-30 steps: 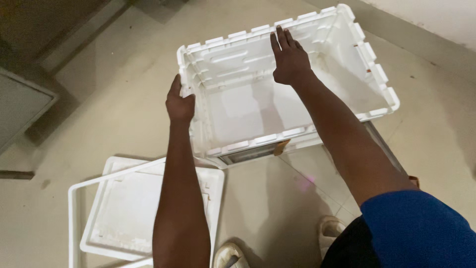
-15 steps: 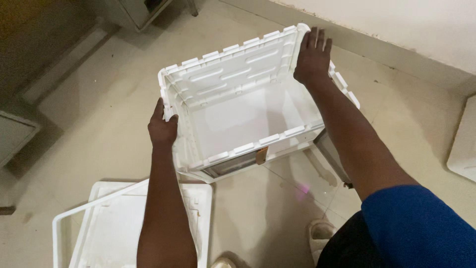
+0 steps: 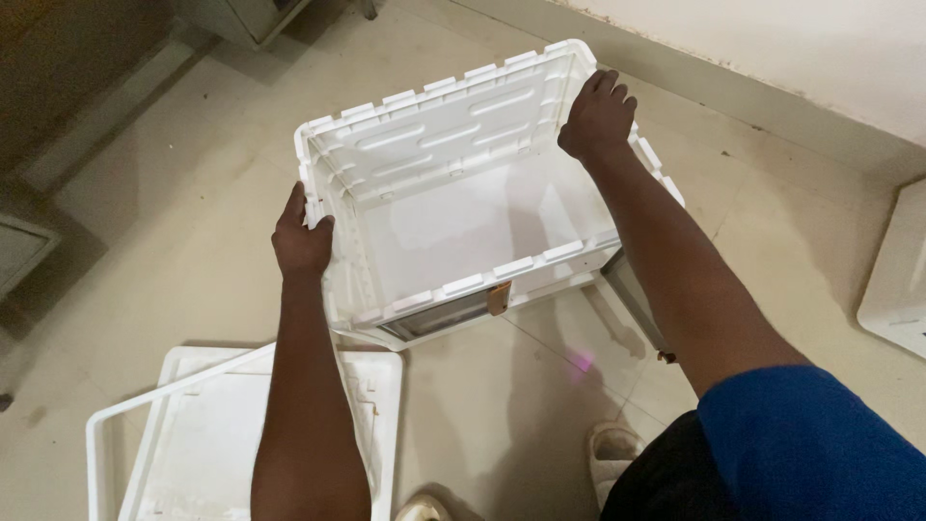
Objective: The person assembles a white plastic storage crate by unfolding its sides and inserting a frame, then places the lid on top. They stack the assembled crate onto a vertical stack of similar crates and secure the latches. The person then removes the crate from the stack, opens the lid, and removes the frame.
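Gripping the white crate (image 3: pixel 453 217) at both ends, you've got your left hand (image 3: pixel 302 239) clamped on the near-left rim and your right hand (image 3: pixel 598 116) closed over the far-right corner. Its long axis runs between them, above the floor (image 3: pixel 174 241).

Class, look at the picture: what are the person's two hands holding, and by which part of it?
Both hold the white plastic crate: the left hand grips its left side rim, the right hand its far right corner rim.

No packages, labels, signs or screens can be made out anywhere in view.
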